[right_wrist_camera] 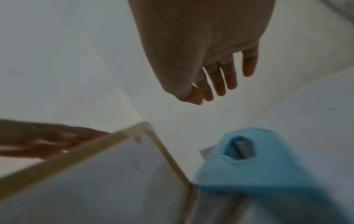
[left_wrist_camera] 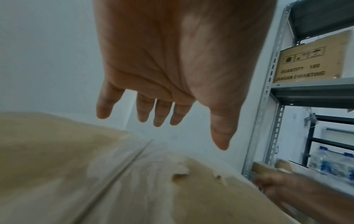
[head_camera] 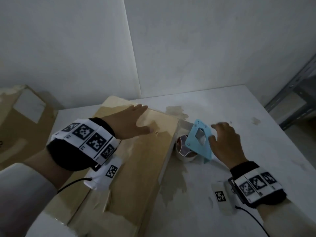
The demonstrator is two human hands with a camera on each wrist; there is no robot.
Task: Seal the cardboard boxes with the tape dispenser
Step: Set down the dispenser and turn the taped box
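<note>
A long brown cardboard box (head_camera: 136, 159) lies closed on the white table (head_camera: 266, 151), with a seam along its top (left_wrist_camera: 118, 171). My left hand (head_camera: 135, 120) reaches over the box's far end, fingers straight and spread (left_wrist_camera: 159, 112), holding nothing. Right of the box stands a light blue tape dispenser (head_camera: 198, 139) with its tape roll (head_camera: 184, 151) resting on the table. My right hand (head_camera: 220, 134) hovers just right of the dispenser, fingers loosely extended. In the right wrist view those fingers (right_wrist_camera: 218, 81) are above the blurred dispenser (right_wrist_camera: 258, 174) and do not grip it.
A second cardboard box (head_camera: 20, 120) with a white label stands at the far left. White walls close off the back. A grey metal shelf (head_camera: 294, 93) is at the right, holding a printed carton (left_wrist_camera: 310, 60) and water bottles (left_wrist_camera: 333, 165).
</note>
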